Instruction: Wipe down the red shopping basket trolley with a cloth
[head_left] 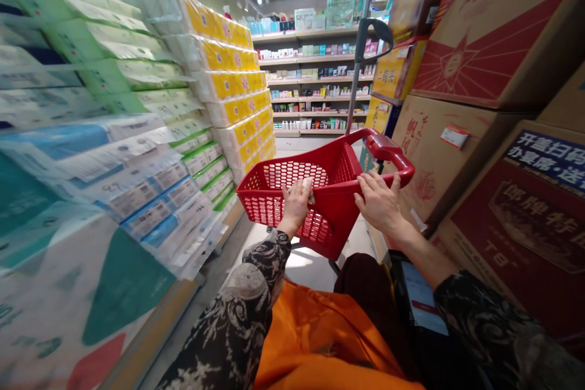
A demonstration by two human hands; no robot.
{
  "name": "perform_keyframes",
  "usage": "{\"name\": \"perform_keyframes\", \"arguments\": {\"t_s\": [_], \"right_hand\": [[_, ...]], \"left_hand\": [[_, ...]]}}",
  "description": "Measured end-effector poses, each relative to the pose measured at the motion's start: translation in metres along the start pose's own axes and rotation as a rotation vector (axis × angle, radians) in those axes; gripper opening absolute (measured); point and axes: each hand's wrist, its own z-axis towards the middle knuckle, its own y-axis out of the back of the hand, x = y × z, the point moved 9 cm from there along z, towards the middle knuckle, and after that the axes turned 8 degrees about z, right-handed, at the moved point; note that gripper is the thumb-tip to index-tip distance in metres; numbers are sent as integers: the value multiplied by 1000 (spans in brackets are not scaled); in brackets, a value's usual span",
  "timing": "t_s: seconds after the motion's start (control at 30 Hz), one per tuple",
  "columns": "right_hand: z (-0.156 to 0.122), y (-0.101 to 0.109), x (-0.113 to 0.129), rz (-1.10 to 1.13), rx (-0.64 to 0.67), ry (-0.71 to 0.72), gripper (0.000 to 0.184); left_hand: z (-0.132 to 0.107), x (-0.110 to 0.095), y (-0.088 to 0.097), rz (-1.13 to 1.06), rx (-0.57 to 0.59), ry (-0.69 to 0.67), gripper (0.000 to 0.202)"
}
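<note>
A red plastic shopping basket (pixel 274 192) on a wheeled frame stands in the aisle in front of me, tilted, and looks empty inside. My left hand (pixel 296 202) rests on its near rim with fingers curled over a small white thing I cannot make out. My right hand (pixel 379 201) lies on the rim just below the red handle (pixel 388 151), fingers stretched and slightly apart, holding nothing. Both forearms wear dark patterned sleeves; an orange cloth (pixel 320 341) covers my front.
Stacked packs of tissue and toilet paper (pixel 137 134) fill the shelves on the left. Large cardboard boxes (pixel 493 30) are piled on the right, close to my arm. A grey pole with a handle (pixel 365 42) rises behind the basket. Cosmetics shelves (pixel 315 85) close the aisle's far end.
</note>
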Motion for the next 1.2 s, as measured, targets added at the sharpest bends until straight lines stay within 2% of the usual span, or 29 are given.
{"name": "perform_keyframes", "arguments": {"t_s": [0.17, 0.3, 0.47, 0.53, 0.6, 0.67, 0.77, 0.8, 0.87, 1.0, 1.07, 1.13, 1.2], "right_hand": [[4, -23, 27, 32, 31, 31, 40], [11, -42, 43, 50, 57, 67, 38], [16, -44, 22, -2, -11, 7, 39], [15, -43, 12, -15, -22, 16, 38], [14, -43, 7, -15, -22, 50, 38], [12, -43, 4, -12, -18, 73, 39], [13, -46, 1, -10, -10, 57, 39], [14, -49, 3, -7, -1, 54, 40], [19, -59, 12, 11, 33, 69, 40], [28, -85, 44, 60, 131, 135, 41], [31, -95, 53, 71, 162, 138, 42], [32, -100, 56, 83, 178, 140, 42], [30, -101, 55, 99, 180, 156, 43]], "left_hand": [[4, -27, -3, -119, -31, -70, 53], [12, -36, 2, -267, -42, -82, 47], [26, -36, 0, -350, -37, -9, 34], [28, -34, -3, -348, -57, -39, 31], [24, -20, -9, -317, -70, -87, 33], [16, 9, -17, -242, -58, -94, 34], [4, 62, -29, -68, -35, 30, 36], [1, 72, -31, -20, -27, 64, 38], [-1, 74, -36, 45, -13, 76, 43], [5, 43, -43, 85, -3, -19, 47], [7, 41, -45, 91, 7, -35, 49], [6, 58, -46, 98, 26, 0, 50], [3, 90, -46, 110, 50, 76, 51]]}}
